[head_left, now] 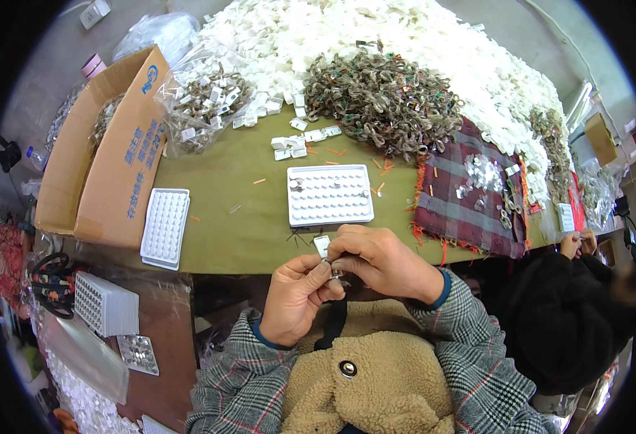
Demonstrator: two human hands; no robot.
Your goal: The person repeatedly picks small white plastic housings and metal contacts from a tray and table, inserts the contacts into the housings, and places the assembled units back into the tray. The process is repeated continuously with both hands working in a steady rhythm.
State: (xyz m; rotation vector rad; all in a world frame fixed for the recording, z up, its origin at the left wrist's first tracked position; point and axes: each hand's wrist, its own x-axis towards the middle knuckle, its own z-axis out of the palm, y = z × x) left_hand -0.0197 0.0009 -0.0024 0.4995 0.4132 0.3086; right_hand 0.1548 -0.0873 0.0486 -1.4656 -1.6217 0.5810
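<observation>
Both hands (339,271) pinched together on a small metal piece (335,273) | piece mostly hidden | white tray (330,195) beyond

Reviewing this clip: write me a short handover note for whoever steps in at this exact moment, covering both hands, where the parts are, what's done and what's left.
Left hand: closed on a small metal piece, pinched at the fingertips over the near table edge.
Right hand: also gripping that piece, fingers working it together with the left; a small white part sits just beyond the fingers.
Parts: white dimpled tray straight ahead on the green table; pile of metal links and heap of white pieces behind it; a second tray beside the cardboard box.
Done: only a few tray pockets along the top hold pieces.
Left: most pockets look unfilled.
</observation>
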